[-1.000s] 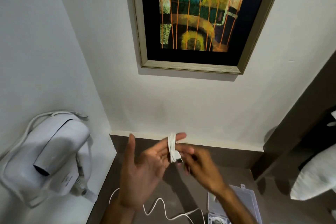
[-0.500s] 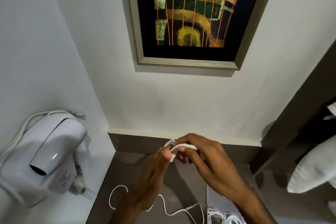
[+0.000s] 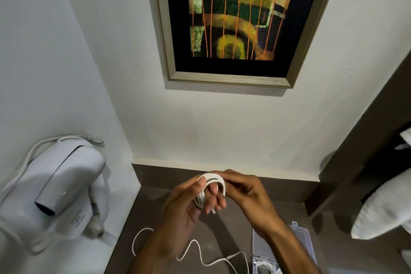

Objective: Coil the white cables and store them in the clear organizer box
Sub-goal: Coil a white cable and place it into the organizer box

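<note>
A white cable coil (image 3: 211,187) is wound in several round loops and held above the dark counter. My left hand (image 3: 189,209) grips its left side, thumb on top and fingers through the loops. My right hand (image 3: 246,198) pinches its right edge. A second white cable (image 3: 200,253) lies loose and wavy on the counter below my arms. The clear organizer box (image 3: 295,242) sits open at the lower right, partly hidden by my right forearm, with white cable visible inside its near end.
A white wall-mounted hair dryer (image 3: 60,189) hangs on the left wall beside the counter (image 3: 222,229). A framed painting (image 3: 235,20) hangs on the back wall. A dark wooden panel (image 3: 355,144) and a white pillow (image 3: 384,207) stand on the right.
The cable was wrapped around my left fingers; now it is off them as a round coil held by both hands. The view has tilted slightly down.
</note>
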`<state>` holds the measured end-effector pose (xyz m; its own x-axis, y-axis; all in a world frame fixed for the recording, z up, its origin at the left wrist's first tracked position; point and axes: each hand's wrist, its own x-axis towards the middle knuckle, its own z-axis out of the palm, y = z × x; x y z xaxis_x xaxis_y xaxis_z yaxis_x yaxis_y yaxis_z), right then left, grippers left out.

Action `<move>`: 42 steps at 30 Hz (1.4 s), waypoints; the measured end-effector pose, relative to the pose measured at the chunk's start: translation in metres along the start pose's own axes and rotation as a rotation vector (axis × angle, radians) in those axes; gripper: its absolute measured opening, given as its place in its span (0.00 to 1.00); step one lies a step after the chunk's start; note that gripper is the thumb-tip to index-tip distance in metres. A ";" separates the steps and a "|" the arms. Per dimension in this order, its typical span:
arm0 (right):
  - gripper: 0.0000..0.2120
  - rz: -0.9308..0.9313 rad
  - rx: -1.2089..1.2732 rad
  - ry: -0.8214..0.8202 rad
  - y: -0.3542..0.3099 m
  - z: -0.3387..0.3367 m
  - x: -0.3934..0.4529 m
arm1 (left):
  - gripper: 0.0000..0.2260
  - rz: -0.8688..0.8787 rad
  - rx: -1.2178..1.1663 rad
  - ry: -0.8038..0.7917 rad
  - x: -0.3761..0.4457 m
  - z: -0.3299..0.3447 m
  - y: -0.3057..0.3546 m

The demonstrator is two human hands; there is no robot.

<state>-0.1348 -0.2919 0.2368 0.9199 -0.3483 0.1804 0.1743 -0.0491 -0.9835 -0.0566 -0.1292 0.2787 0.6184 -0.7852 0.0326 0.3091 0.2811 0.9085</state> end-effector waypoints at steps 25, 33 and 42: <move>0.11 0.104 0.189 0.434 0.037 0.014 -0.048 | 0.05 0.208 1.008 0.422 0.008 0.007 -0.056; 0.11 0.239 0.345 0.289 0.063 -0.037 -0.074 | 0.05 0.127 0.937 0.261 0.015 0.009 -0.087; 0.10 0.399 0.345 0.476 0.094 -0.063 -0.102 | 0.06 -0.010 0.831 0.185 0.022 0.024 -0.147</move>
<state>-0.2345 -0.3202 0.1246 0.6972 -0.6528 -0.2963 0.0296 0.4392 -0.8979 -0.1055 -0.2011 0.1559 0.7490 -0.6623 0.0196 -0.2705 -0.2786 0.9215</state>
